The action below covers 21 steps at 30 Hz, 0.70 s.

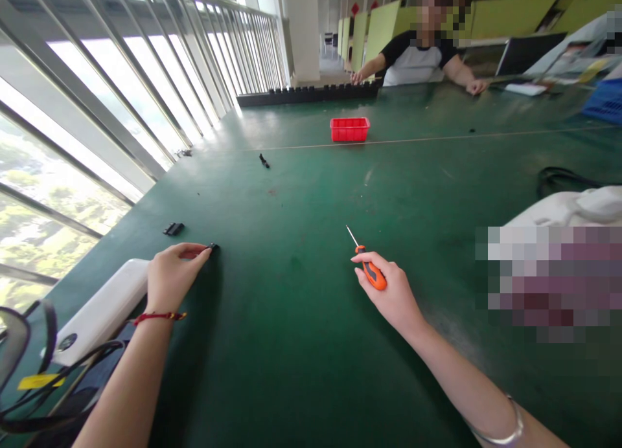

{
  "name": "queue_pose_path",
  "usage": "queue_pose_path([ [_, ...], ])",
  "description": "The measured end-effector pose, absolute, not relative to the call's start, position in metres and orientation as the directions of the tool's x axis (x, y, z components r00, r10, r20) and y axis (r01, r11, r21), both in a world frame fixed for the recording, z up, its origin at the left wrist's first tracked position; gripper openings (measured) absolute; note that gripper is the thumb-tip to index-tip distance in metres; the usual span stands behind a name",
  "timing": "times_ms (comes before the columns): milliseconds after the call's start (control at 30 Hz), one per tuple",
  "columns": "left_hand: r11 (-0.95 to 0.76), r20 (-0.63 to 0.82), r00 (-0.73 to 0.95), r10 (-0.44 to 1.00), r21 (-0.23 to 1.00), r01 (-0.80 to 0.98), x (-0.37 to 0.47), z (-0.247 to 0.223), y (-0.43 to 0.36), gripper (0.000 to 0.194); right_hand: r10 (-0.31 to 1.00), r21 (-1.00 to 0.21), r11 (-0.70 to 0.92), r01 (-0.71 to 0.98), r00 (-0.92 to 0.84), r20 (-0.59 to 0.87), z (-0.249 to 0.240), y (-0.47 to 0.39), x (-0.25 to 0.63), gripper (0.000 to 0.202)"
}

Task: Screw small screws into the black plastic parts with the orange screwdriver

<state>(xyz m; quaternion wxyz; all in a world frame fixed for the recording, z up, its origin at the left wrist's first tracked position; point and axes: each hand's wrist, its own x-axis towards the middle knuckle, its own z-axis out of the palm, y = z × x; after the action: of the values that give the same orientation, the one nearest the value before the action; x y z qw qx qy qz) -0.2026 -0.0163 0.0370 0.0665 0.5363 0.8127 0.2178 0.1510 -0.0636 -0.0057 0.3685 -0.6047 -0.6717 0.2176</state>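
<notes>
Between the thumb and fingers of my left hand (177, 273) is a small black part (214, 247), low over the green table (291, 344). My right hand (391, 296) is closed round the orange and black handle of a screwdriver (373, 274), whose thin metal shaft points up and to the left. Just beyond my left hand lies another black part (173, 229). Farther off, a small dark piece (264, 161) rests on the table. A red basket (350, 130) stands at the far middle.
A white case (102, 312) and black cables (48, 390) are at the left, near a metal railing (160, 66). Across the table sits a person (418, 63) by a long black rack (311, 95). A white bag (568, 208) and blue basket (605, 103) are at the right.
</notes>
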Motion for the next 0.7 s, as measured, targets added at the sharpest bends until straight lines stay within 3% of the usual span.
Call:
queue_pose_path([
  [300, 0.296, 0.121, -0.38, 0.917, 0.432, 0.852, -0.205, 0.031, -0.015, 0.035, 0.967, -0.728, 0.187, 0.66, 0.006, 0.253, -0.006, -0.064, 0.151, 0.018],
  [467, 0.298, 0.182, -0.388, 0.903, 0.387, 0.873, -0.193, 0.03, -0.018, 0.033, 0.975, -0.804, 0.154, 0.575, 0.046, 0.22, -0.004, -0.065, 0.151, 0.024],
  [533, 0.168, 0.243, -0.295, 0.924, 0.436, 0.884, -0.174, 0.03, -0.017, 0.027, 0.974, -0.844, 0.163, 0.511, 0.055, 0.222, -0.003, -0.067, 0.151, 0.028],
  [700, -0.176, 0.216, 0.038, 0.976, 0.667, 0.724, -0.105, 0.023, -0.004, 0.02, 0.953, -0.86, 0.226, 0.458, 0.08, 0.294, 0.003, -0.069, 0.146, 0.024],
])
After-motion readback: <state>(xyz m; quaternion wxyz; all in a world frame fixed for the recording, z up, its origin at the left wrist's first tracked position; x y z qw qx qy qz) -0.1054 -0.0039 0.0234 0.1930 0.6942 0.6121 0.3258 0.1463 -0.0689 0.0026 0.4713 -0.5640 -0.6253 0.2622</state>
